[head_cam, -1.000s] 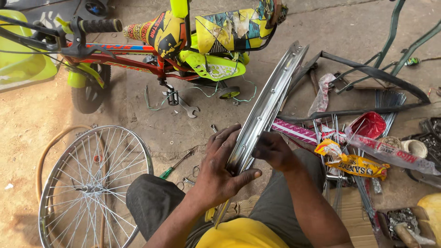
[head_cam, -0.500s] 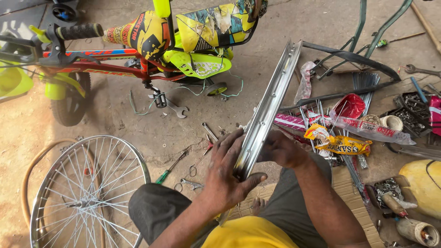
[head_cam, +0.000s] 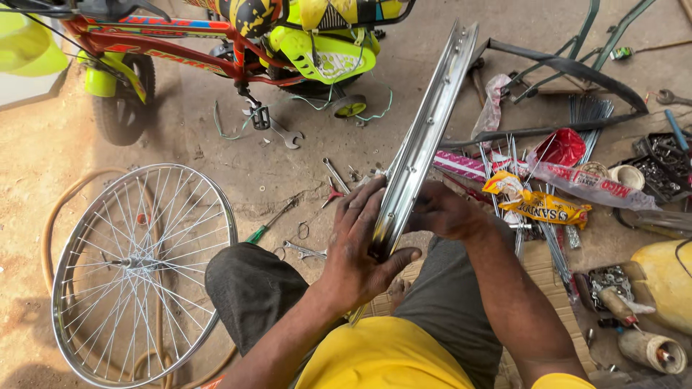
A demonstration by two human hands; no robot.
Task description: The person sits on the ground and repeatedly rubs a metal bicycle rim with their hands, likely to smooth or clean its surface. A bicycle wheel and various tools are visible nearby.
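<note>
Insp: Since prev. frame the view sits lower and closer; the bare rim (head_cam: 425, 137) now runs from the lap up to 12 o'clock, and the kids' bike (head_cam: 238, 36) has slid to the top edge. Hands have kept their grip.

Asst: Hand state?

Insp: Left hand (head_cam: 360, 248) clamped on the rim's lower end, fingers flat over the outer face, thumb hooked under at approx. 5 o'clock. Right hand (head_cam: 447, 212) closed on the opposite side, just across the metal. Hands close together, rim between them.

Asst: Rim position?

Insp: Held edge-on, tilted toward 1 o'clock, lower end over the knees, spoke holes showing, no spokes fitted.

Asst: Surroundings?

Insp: Spoked wheel (head_cam: 137, 274) flat on the ground at 9 o'clock. Loose spokes (head_cam: 519, 187) and a yellow packet (head_cam: 540, 205) at 3 o'clock. Spanner (head_cam: 306, 251) near the knee.

Asst: Step in hand?

Insp: By my judgement, checking or prepping the rim before lacing. Next move would need one hand freed to fetch a spoke at 3 o'clock, w/ the other steadying the rim.
</note>
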